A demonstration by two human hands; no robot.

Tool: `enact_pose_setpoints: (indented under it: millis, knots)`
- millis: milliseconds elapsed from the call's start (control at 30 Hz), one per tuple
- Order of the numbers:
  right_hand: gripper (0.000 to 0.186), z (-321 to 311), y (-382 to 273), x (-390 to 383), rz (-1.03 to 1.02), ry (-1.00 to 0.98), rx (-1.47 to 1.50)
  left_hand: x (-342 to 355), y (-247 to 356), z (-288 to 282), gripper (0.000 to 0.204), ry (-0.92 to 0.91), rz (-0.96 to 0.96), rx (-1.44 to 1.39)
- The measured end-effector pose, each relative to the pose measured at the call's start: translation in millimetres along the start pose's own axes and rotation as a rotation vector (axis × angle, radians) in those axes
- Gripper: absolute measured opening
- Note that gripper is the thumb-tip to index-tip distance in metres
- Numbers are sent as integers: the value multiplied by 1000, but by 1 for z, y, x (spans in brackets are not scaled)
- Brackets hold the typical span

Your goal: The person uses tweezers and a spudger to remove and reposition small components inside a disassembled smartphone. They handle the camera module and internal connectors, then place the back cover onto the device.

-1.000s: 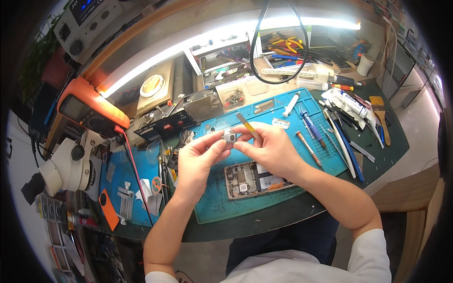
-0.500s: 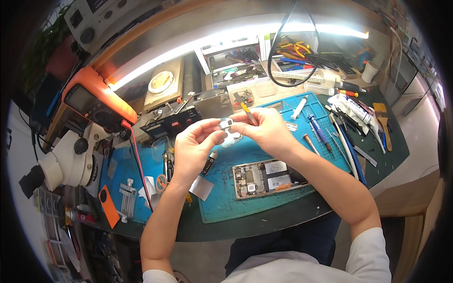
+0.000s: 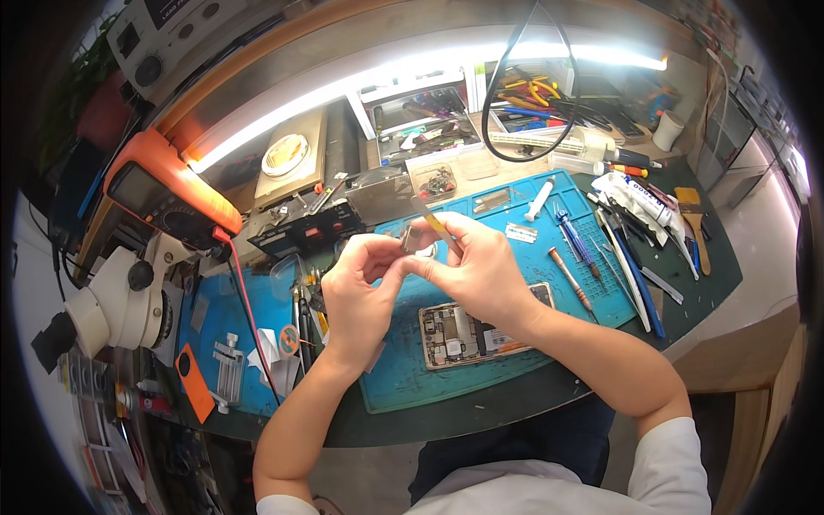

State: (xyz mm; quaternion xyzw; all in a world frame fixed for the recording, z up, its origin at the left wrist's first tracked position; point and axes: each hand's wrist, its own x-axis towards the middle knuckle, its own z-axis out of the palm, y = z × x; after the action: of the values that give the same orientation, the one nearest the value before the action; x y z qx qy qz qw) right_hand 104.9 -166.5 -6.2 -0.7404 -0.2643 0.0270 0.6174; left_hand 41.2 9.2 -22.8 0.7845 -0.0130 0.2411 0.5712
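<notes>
My left hand (image 3: 360, 292) is closed at the fingertips on a small grey metal part (image 3: 409, 240), tilted partly on its side over the blue work mat (image 3: 395, 386). My right hand (image 3: 476, 266) grips a thin flat tool with a yellow section (image 3: 436, 222), tip pointing away from me, while its thumb reaches to the same small part. My fingers hide some of the part. An opened phone (image 3: 455, 335) with exposed boards lies below my hands, partly behind my right wrist.
An orange multimeter (image 3: 167, 184) and a white microscope (image 3: 120, 309) stand at left. Pens, brushes and tools (image 3: 635, 257) crowd the right. A white syringe (image 3: 539, 197) lies on the mat's back part. Tool compartments (image 3: 421, 120) are behind, below a hanging black cable loop (image 3: 489, 103).
My hands have come slightly back toward me since a half second ago. The small part has turned from showing its face to a more sideways angle.
</notes>
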Motion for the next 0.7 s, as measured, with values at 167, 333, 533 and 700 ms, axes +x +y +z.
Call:
enact_pose_setpoints:
  millis: [167, 333, 533, 700]
  knots:
    - [40, -4, 3, -2, -98, 11, -76, -3, 1, -1, 17, -88, -110, -181]
    - [37, -10, 7, -7, -298, 5, -298, -7, 2, -6, 16, -130, -200, -228]
    - [34, -47, -8, -31, -226, -265, -504, -20, 14, -27, 21, -256, -126, 130]
    - [37, -41, -4, -41, -106, -417, -509, -39, 14, -36, 24, -354, -6, 298]
